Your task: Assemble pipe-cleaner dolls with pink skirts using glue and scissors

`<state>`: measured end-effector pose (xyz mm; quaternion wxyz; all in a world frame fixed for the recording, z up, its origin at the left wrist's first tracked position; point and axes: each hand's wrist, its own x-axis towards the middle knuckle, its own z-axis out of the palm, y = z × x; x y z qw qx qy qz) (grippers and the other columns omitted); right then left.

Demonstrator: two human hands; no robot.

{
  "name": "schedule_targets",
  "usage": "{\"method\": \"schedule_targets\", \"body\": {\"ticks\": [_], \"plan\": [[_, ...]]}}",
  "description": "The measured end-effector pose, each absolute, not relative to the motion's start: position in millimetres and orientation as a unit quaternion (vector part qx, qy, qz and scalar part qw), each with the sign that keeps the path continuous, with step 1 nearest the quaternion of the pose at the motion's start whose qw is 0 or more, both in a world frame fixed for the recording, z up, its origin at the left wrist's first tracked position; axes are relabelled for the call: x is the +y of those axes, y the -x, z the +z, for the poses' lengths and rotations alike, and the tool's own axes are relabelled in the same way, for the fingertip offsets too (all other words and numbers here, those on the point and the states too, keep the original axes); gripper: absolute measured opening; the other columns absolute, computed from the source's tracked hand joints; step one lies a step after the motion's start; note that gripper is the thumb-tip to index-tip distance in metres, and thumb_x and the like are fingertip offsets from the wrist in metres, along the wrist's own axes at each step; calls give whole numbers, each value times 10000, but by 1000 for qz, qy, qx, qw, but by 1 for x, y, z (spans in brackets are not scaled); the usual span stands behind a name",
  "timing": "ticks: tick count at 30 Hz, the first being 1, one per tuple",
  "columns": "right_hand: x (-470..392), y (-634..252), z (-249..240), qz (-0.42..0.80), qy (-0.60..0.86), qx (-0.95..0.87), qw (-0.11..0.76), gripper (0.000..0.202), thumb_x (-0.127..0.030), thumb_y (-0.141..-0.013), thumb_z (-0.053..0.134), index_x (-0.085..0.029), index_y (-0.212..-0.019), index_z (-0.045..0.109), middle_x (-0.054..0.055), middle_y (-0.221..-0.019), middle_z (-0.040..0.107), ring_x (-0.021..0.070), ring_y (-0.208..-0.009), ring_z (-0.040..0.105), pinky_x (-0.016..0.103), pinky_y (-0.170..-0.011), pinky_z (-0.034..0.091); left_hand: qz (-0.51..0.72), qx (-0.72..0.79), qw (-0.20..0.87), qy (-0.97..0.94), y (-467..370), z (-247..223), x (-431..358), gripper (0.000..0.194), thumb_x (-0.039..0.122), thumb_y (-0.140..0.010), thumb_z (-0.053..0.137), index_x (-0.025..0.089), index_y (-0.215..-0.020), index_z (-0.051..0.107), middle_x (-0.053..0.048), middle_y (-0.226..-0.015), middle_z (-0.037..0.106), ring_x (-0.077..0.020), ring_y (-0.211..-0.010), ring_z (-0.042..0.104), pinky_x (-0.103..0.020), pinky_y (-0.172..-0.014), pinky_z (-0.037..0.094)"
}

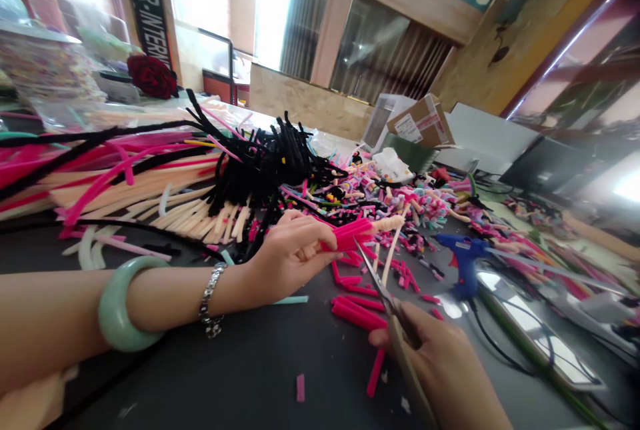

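Between the thumb and fingers of my left hand (295, 250) is a bundle of hot pink pipe cleaners (353, 235), with a peach wrapped piece (387, 224) sticking out at its right end. My right hand (430, 343) grips a pair of scissors (381, 290), fingers closed on the handles. The blades point up and left, their tips at the underside of the pink bundle. Below them on the dark table lie cut hot pink pipe cleaner pieces (357, 313). I cannot make out whether the blades touch the bundle.
A blue glue gun (463, 263) stands at the right, its cable curving over the table. Black pipe cleaners (285, 157) and peach ones (165, 183) are heaped at the back left. Small colourful pieces (420, 197) cover the middle back, before a cardboard box (423, 122).
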<state>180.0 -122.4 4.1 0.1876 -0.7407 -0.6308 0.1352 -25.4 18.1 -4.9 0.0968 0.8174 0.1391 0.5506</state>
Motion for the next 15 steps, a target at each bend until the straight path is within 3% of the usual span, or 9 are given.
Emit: {"method": "schedule_targets", "body": {"ticks": [8,12,15], "plan": [[-119,-177,2,121,729,-646,188,393,-594,-803,541,-242,-633,500,-50,-502,564,140,-465,511,233,-469,311,547,154,91,-818,24,-4,18,91,203,-823,665,190,-834,575,-1,-749,659,-136,-706,587,-302,-747,440],[-119,-175,2,101,731,-653,172,254,-438,-812,568,-247,-680,465,-51,-531,611,149,-492,535,228,-496,339,549,194,86,-808,25,-1,13,182,232,-810,675,192,-942,557,-11,-828,661,-124,-679,578,-260,-661,448],[-120,-173,5,118,737,-646,161,180,-362,-802,562,-250,-721,447,-51,-574,647,150,-506,564,223,-501,363,549,198,79,-808,26,0,11,228,226,-807,673,193,-990,542,-17,-887,671,-126,-731,611,-255,-689,454]]}}
